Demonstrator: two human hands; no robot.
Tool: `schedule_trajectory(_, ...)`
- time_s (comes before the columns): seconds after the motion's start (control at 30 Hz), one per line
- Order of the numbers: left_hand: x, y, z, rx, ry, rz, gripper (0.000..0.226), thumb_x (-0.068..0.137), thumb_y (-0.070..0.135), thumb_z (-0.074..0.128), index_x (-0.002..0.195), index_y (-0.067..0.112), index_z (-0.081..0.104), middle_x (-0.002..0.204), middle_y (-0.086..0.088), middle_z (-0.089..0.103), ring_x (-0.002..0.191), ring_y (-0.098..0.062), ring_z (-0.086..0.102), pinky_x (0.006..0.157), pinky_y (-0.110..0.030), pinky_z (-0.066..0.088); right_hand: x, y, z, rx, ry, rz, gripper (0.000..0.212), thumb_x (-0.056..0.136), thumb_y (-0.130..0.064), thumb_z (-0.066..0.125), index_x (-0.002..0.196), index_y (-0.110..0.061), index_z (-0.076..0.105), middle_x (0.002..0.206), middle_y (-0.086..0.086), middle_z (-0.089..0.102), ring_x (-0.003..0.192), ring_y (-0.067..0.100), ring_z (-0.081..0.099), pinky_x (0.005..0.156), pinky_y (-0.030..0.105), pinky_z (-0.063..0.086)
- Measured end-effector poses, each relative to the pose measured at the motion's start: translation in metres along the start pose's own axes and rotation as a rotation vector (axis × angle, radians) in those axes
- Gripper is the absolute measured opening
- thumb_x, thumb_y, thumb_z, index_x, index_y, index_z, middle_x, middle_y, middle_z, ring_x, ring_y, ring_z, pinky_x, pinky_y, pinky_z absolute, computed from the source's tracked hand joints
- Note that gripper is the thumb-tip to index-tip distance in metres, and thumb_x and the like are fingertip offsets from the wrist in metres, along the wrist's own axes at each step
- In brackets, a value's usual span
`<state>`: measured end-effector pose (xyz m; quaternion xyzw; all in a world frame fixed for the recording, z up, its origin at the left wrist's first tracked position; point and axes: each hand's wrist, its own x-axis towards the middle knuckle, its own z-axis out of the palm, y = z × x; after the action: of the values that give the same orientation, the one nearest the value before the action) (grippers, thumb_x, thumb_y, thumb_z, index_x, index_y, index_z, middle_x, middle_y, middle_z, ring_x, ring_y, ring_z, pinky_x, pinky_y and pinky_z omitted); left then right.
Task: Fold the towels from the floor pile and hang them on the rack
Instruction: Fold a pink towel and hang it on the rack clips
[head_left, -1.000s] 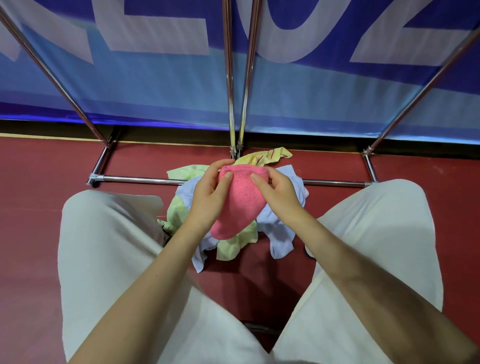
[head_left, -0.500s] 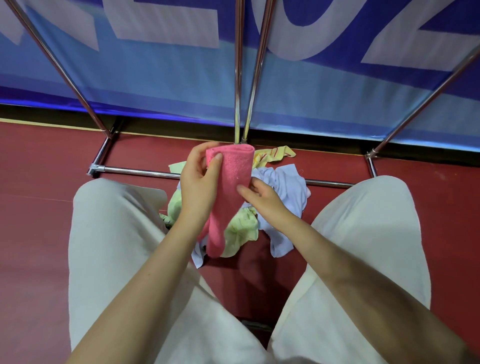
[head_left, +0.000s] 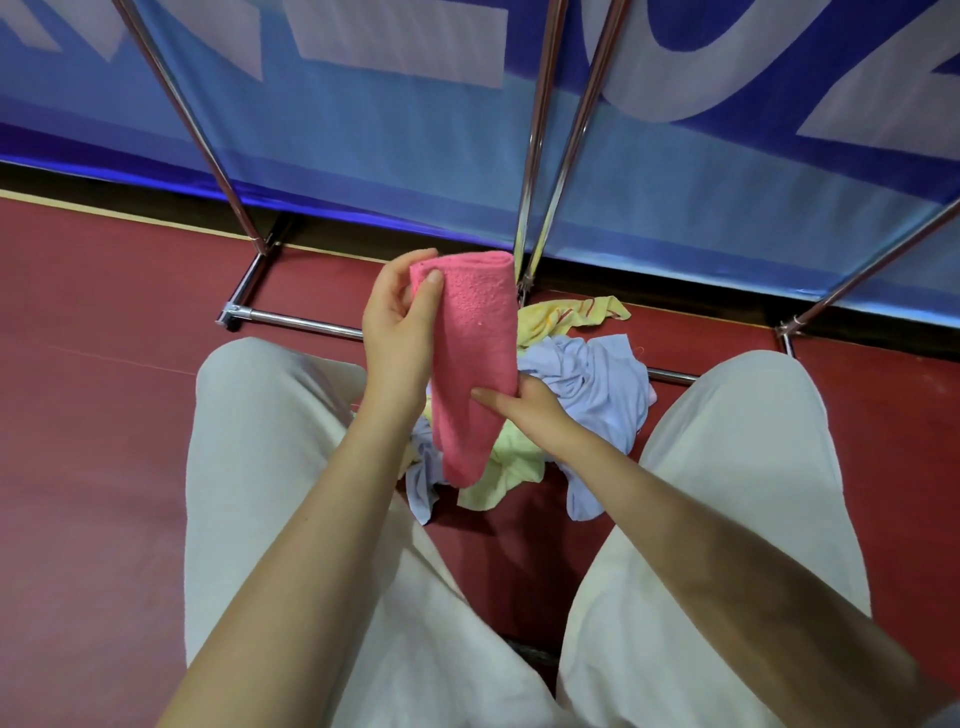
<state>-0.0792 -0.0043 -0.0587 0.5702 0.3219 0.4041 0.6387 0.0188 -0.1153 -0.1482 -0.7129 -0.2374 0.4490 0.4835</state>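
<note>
A folded pink towel (head_left: 472, 353) hangs as a long narrow strip above the floor pile. My left hand (head_left: 397, 332) pinches its upper left corner between thumb and fingers. Lower down, my right hand (head_left: 524, 410) holds the strip's right edge, thumb in front and fingers hidden behind the cloth. The pile (head_left: 587, 395) of light blue, pale green and yellow towels lies on the red floor between my knees. The chrome rack (head_left: 540, 171) rises just behind the pile, its base bar (head_left: 296, 319) running along the floor.
A blue and white banner (head_left: 389, 145) hangs behind the rack's slanted poles. My legs in cream trousers (head_left: 270, 467) flank the pile on both sides. Red floor (head_left: 93, 364) stretches out to the left and right.
The pink towel went from a bunched shape held by both hands to a long hanging strip, lifted higher. My right hand slid down from its top to its middle.
</note>
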Motion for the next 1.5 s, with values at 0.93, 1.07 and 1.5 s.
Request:
schedule_trajectory(0.93, 0.137, 0.099, 0.010, 0.056, 0.034, -0.020, 0.030, 0.097, 0.002, 0.049, 0.126, 0.004, 0.051, 0.101, -0.010, 0.056, 0.073, -0.013, 0.058, 0.053, -0.016, 0.055, -0.007, -0.262, -0.126, -0.445, 0.208, -0.427, 0.031, 0.092, -0.031, 0.061, 0.099, -0.003, 0.070, 0.100, 0.012, 0.072, 0.084, 0.012, 0.059, 0.084, 0.034, 0.051)
schedule_trajectory(1.07, 0.177, 0.163, 0.015, 0.332, -0.062, 0.039, 0.039, 0.093, 0.008, 0.051, 0.132, 0.011, 0.047, 0.101, -0.013, 0.061, 0.075, -0.018, 0.062, 0.068, -0.029, 0.057, -0.004, -0.356, -0.127, -0.478, 0.244, -0.489, 0.026, 0.090, -0.032, 0.063, 0.097, -0.009, 0.071, 0.089, 0.002, 0.069, 0.079, 0.011, 0.061, 0.075, 0.026, 0.049)
schedule_trajectory(1.5, 0.274, 0.337, 0.024, 0.594, -0.200, 0.354, 0.027, 0.076, 0.031, 0.042, 0.070, 0.012, 0.059, 0.061, -0.005, 0.060, 0.063, -0.022, 0.052, 0.060, -0.031, 0.048, 0.050, -0.581, -0.048, -0.736, 0.284, -0.642, 0.032, 0.080, -0.041, 0.065, 0.096, -0.013, 0.066, 0.088, 0.000, 0.066, 0.079, 0.018, 0.063, 0.068, 0.032, 0.052)
